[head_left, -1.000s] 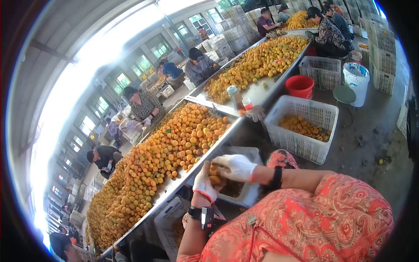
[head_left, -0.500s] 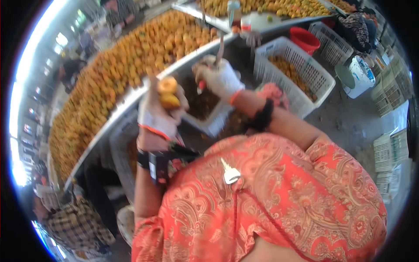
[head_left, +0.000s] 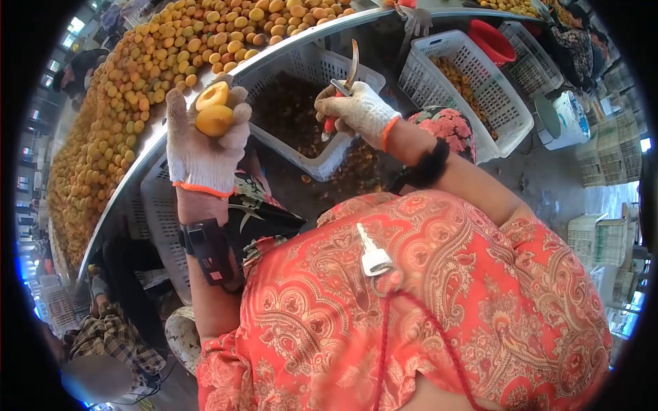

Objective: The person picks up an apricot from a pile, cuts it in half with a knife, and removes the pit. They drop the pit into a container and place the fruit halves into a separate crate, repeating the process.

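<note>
My left hand (head_left: pixel 205 140), in a white glove with an orange cuff, holds an apricot (head_left: pixel 214 120) with an opened half (head_left: pixel 212 96) against it, cut face up. My right hand (head_left: pixel 356 113), gloved too, is closed around a red-handled tool (head_left: pixel 330 125) with a curved metal blade (head_left: pixel 353 63) pointing up. The hands are apart, the right one over the edge of a white crate (head_left: pixel 322 164) that holds dark pits and scraps. Beyond my left hand, a heap of orange apricots (head_left: pixel 144 82) covers a metal-edged table (head_left: pixel 147 151).
On the right stand a white crate (head_left: pixel 504 123) with cut fruit, a red basin (head_left: pixel 491 42) and a white bucket (head_left: pixel 570 120). Another crate (head_left: pixel 164 226) is below the table's edge. A person in a checked shirt (head_left: pixel 113 339) is at lower left.
My left hand has shifted left and up in the view with its fruit, away from my right hand. My right hand still grips the tool. The view has tilted, bringing the pit crate more into sight.
</note>
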Action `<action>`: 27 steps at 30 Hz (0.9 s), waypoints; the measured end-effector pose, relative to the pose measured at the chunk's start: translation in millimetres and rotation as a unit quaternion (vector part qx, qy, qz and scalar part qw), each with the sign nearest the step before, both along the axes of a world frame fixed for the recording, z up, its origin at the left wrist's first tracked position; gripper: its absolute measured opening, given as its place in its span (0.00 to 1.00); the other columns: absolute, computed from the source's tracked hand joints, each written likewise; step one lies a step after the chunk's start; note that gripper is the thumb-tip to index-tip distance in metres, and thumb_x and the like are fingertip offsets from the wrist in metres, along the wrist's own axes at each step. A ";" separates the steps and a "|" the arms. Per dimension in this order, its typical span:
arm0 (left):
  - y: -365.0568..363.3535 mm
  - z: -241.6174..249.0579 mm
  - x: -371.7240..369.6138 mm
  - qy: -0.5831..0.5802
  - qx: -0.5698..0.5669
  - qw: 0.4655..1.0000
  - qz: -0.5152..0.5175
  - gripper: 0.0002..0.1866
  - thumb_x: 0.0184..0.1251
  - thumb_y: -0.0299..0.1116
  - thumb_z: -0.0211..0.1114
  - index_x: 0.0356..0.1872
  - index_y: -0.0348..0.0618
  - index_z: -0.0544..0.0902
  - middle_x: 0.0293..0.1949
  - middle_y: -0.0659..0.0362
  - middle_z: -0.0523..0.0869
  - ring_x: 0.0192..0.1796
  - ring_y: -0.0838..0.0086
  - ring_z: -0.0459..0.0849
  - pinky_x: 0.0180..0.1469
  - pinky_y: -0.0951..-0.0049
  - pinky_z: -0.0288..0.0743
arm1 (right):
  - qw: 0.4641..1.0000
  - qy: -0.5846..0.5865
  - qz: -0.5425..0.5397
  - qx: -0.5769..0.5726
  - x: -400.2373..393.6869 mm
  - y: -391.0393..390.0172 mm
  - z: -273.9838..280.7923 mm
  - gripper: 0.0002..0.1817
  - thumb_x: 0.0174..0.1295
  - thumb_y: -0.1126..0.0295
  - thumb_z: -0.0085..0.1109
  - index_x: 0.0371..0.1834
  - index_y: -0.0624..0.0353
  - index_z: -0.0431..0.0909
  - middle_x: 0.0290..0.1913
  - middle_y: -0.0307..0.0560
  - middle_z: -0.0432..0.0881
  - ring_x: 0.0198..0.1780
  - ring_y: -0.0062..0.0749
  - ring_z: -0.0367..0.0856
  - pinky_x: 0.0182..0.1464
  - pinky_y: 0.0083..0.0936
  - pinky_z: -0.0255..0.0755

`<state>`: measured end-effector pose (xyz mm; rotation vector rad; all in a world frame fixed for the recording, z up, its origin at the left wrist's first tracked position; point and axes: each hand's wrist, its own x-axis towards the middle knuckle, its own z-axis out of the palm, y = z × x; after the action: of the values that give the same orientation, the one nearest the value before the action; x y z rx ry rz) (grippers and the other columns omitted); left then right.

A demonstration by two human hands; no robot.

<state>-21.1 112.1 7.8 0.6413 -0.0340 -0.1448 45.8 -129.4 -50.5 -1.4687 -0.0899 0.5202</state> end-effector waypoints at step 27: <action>75.4 -4.1 211.5 0.077 0.587 0.802 0.078 0.15 0.70 0.30 0.62 0.55 0.39 0.81 0.42 0.57 0.83 0.33 0.75 0.81 0.28 0.75 0.76 | 0.904 -0.171 0.229 -0.319 67.8 -36.0 -92.1 0.17 0.63 0.59 0.58 0.41 0.65 0.79 0.39 0.66 0.84 0.45 0.61 0.83 0.49 0.47 0.76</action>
<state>190.4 187.5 3.7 1.8773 0.2933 -0.0405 113.6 -165.3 -142.6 -2.1945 -0.6034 0.7041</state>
